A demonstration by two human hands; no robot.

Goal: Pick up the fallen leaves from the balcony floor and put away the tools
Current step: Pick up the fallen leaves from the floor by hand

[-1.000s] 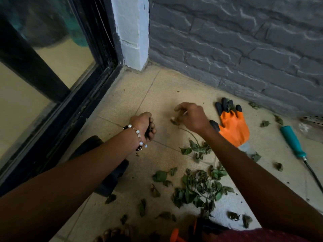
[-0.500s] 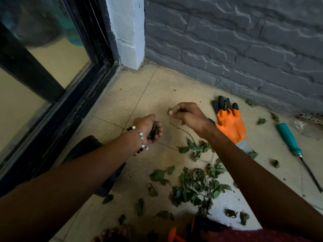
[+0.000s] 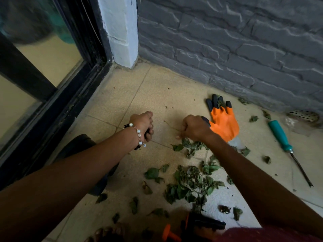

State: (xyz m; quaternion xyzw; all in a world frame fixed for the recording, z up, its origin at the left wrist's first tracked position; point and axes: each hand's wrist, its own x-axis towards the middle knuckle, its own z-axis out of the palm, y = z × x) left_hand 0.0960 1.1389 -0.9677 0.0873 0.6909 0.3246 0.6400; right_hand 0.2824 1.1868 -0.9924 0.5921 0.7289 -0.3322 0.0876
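I'm mid leaf-gathering: most leaves (image 3: 190, 182) still lie on the floor (image 3: 157, 95) near its front edge. My left hand (image 3: 144, 125) is fisted around gathered bits, my right hand (image 3: 194, 128) pinches a stem (image 3: 172, 127). Next, pass it left; glove (image 3: 222, 119) and screwdriver (image 3: 281, 137) wait.

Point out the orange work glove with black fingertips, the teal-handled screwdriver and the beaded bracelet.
orange work glove with black fingertips (image 3: 225, 124): head view, orange palm.
teal-handled screwdriver (image 3: 279, 135): head view, handle middle.
beaded bracelet (image 3: 139, 135): head view, a white bead.
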